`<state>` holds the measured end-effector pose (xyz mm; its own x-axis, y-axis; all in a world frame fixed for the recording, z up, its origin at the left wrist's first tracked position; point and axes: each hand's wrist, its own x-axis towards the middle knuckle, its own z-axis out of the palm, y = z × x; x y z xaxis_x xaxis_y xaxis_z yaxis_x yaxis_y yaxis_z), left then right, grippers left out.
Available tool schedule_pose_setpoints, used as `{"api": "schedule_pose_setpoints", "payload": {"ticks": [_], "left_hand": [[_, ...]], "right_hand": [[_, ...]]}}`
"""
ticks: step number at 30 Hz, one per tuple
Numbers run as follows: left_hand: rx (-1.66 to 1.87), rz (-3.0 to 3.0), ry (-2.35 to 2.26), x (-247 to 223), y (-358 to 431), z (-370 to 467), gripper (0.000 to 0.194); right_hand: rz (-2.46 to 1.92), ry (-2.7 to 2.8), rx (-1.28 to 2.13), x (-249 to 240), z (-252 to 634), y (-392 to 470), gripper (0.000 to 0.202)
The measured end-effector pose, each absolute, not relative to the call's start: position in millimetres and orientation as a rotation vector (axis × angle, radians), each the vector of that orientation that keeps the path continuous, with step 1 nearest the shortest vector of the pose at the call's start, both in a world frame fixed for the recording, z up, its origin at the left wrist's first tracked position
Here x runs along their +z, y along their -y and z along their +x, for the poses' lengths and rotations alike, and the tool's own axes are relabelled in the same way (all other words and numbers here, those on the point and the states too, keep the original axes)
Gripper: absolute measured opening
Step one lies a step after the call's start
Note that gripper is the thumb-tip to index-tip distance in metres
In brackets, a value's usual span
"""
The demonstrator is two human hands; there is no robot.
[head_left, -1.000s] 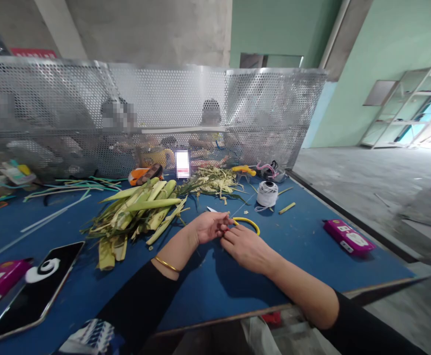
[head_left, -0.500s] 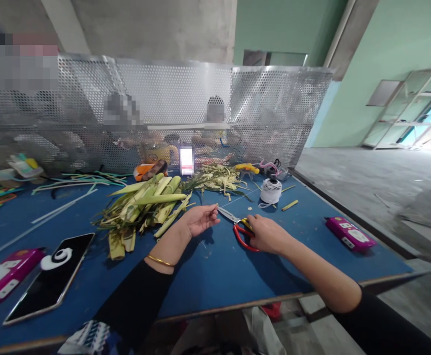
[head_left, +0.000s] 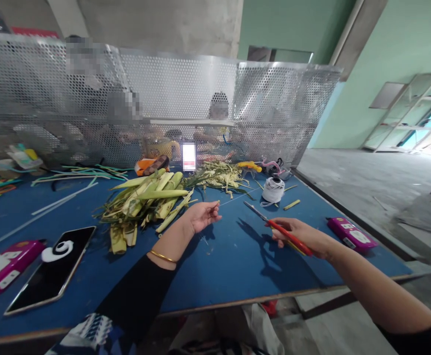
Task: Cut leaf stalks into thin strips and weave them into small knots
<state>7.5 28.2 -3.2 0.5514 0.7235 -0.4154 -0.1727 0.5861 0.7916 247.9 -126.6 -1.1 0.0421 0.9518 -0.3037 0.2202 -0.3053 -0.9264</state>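
My left hand (head_left: 204, 216) is closed in a pinch over the middle of the table, beside a pile of pale green corn husks (head_left: 147, 199). A thin white string (head_left: 237, 196) runs from its fingertips towards a white spool of string (head_left: 273, 191). Something small and pale shows at the fingertips, too small to name. My right hand (head_left: 297, 235) is wrapped around scissors (head_left: 287, 235) with red and yellow handles. Their blades point up and left, away from my left hand and the string. Shadows of the hand and scissors fall on the blue table (head_left: 223, 276).
Shredded husk (head_left: 219, 176) lies behind the pile, near a lit phone (head_left: 189, 157). A black-screened phone (head_left: 53, 271) and purple packs, one at left (head_left: 10, 268), one at right (head_left: 351, 234), lie on the table. A perforated metal screen (head_left: 178, 88) stands behind, with people beyond.
My right hand has drawn the scissors back to the right and turned them, away from my left fingertips. My left hand stays nearly in place, still pinching.
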Motion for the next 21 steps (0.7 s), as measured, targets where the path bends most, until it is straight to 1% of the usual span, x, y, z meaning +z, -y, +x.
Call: {"api": "schedule_pose_setpoints", "payload": {"ticks": [4, 12, 15, 18, 21], "left_hand": [[0.579, 0.793, -0.827, -5.4, -30.0, 7.4, 0.02], [0.545, 0.857, -0.82, -4.4, -24.5, 8.3, 0.02], [0.553, 0.875, -0.834, -2.0, -21.4, 9.4, 0.02], [0.574, 0.892, -0.839, 1.4, -20.7, 8.2, 0.019], [0.596, 0.908, -0.829, 8.0, -20.7, 3.9, 0.017]], "right_hand": [[-1.638, 1.194, 1.321, 0.5, 244.8, 112.9, 0.064], [-1.683, 1.168, 1.199, -1.9, 231.8, 82.1, 0.051], [-1.721, 1.253, 1.113, -7.8, 233.2, 76.8, 0.049], [-1.872, 1.454, 0.919, -11.4, 235.1, 81.3, 0.049], [-2.146, 1.766, 0.435, -8.7, 230.7, 93.7, 0.044]]}}
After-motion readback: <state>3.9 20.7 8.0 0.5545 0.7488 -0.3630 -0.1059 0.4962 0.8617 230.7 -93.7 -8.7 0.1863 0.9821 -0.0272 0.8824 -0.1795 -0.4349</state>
